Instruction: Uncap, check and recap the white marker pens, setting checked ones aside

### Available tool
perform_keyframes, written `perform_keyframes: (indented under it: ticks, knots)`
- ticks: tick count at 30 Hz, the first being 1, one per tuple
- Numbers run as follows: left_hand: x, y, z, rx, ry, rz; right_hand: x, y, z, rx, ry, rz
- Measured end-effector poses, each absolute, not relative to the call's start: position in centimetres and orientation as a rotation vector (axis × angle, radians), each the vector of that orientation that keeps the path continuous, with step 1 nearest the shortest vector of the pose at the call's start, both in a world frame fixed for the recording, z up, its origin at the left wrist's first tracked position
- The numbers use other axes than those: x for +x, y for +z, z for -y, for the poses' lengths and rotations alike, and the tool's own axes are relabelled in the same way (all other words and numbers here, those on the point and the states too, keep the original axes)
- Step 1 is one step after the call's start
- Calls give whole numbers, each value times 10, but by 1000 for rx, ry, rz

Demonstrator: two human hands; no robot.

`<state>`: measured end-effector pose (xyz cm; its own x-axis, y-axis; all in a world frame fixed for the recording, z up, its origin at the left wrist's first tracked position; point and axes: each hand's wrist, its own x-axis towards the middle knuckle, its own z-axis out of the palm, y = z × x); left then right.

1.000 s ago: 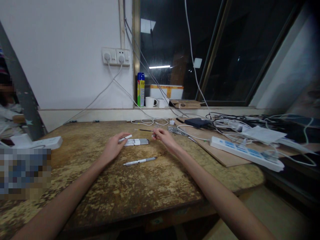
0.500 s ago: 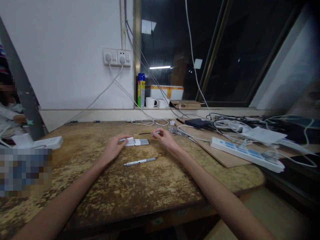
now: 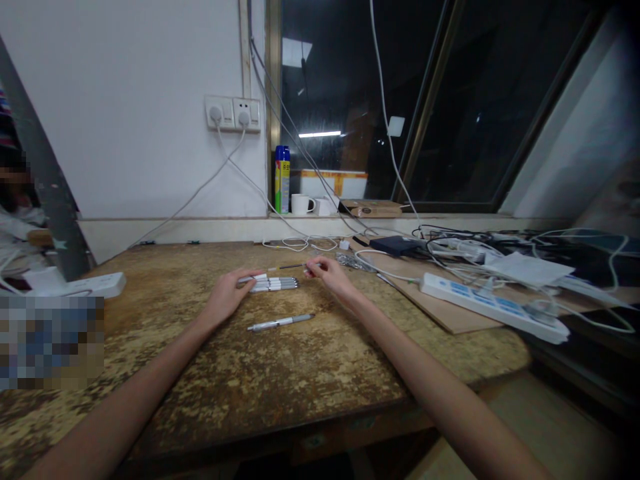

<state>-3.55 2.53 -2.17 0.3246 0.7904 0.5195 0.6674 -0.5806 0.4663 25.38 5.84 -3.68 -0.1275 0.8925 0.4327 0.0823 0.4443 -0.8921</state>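
My left hand (image 3: 230,293) is closed at the left end of a small row of white and silver pens (image 3: 279,285). Its thumb and fingers grip a white pen barrel (image 3: 259,277), whose far part is hidden by the hand. Across from it, my right hand (image 3: 327,275) pinches a thin pen refill (image 3: 291,267) with a dark ink section; the tip points left, just above the row and apart from it. Nearer to me a single silver and white pen (image 3: 281,323) lies on the worn wooden table (image 3: 280,380).
A clear plastic bag of small parts (image 3: 354,261) lies behind my right hand. On the right are a brown board (image 3: 450,320), a white power strip (image 3: 493,307) and tangled cables. Another power strip (image 3: 95,285) sits at the left. A mug (image 3: 301,204) and spray can (image 3: 283,180) stand by the window.
The refill in my right hand has shifted very slightly and turned a little. My left hand and the pens are in the same place.
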Motion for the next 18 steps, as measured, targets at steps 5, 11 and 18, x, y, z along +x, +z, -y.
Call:
perform_keyframes:
  ticks: [5, 11, 18]
  knots:
    - [-34, -23, -27, 2382, 1104, -1335, 253, -34, -55, -885, 931, 1513]
    - [-31, -19, -23, 2283, 1111, -1275, 252, -30, -48, -882, 1003, 1463]
    - [-28, -17, -20, 2305, 1137, -1248, 254, -27, -47, -874, 1182, 1294]
